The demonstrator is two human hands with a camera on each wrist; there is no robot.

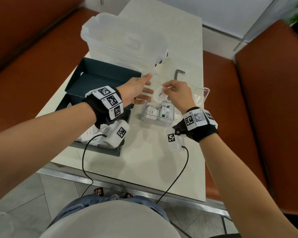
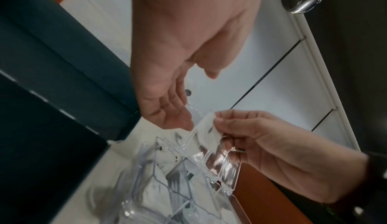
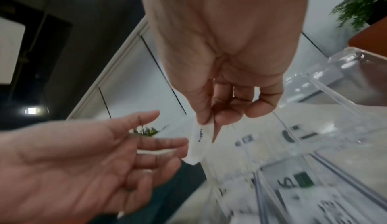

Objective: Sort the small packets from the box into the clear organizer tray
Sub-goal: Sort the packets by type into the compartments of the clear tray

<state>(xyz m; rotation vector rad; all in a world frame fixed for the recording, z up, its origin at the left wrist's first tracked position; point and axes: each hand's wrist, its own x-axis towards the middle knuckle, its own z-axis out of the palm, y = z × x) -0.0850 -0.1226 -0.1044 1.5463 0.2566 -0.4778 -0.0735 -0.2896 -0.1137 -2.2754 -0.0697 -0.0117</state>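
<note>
Our right hand [image 1: 176,95] pinches a white pepper packet [image 1: 159,93] above the clear organizer tray [image 1: 206,93]; our left hand [image 1: 138,90] hovers beside it, fingers relaxed, empty; Stevia packets [image 1: 166,113] already fill compartments; more packets [image 1: 93,136] wait in the dark box [image 1: 100,78], so we judge sorting partly done.

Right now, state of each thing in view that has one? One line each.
Left hand: open, fingers straight, holds nothing.
Right hand: pinches a white packet above the tray.
Clear organizer tray: lid open, compartments partly filled with packets.
Dark box: open, packets still inside at the near end.
Translucent bin: stands behind the box; contents cannot be told.
Hex key: lying flat on the table, untouched.
</note>
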